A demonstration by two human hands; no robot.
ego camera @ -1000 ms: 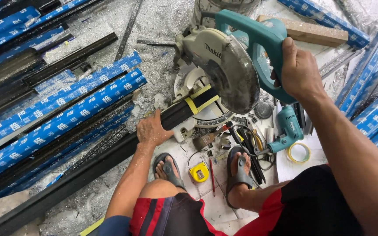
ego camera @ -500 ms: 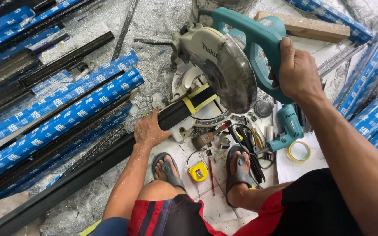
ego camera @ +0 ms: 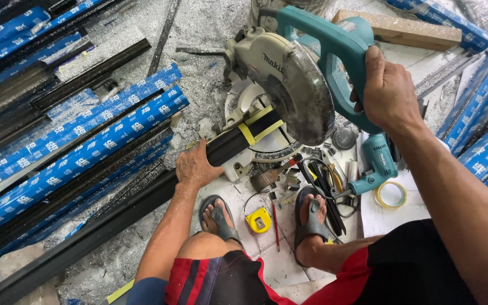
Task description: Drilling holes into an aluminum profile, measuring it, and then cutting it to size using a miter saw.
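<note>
1. We see the saw [ego camera: 289, 85], a teal-handled chop saw with a grey blade guard, standing on a floor [ego camera: 210, 28] strewn with metal shavings.
2. Our right hand [ego camera: 388, 90] is wrapped tight around the saw's teal handle, above and to the right of the blade guard.
3. Our left hand [ego camera: 196, 166] presses flat on the long black bar [ego camera: 114, 217], fingers curled over its top edge, just left of the saw's base.
4. The black bar runs from the lower left up onto the saw's table, its near end, banded with yellow tape, lying under the blade guard.
5. Left of the saw lie bars wrapped in blue film [ego camera: 80, 152], side by side with bare black ones.
6. Below the saw, between our two sandalled feet, sits a yellow tape measure [ego camera: 258, 220], with a red pencil [ego camera: 275, 226] just beside it.
7. To the lower right of the saw lie a teal drill [ego camera: 375, 166] and a roll of tape [ego camera: 391, 194], on white paper [ego camera: 393, 214].
8. Behind the saw, at the upper right, rests a wooden block [ego camera: 402, 31].
</note>
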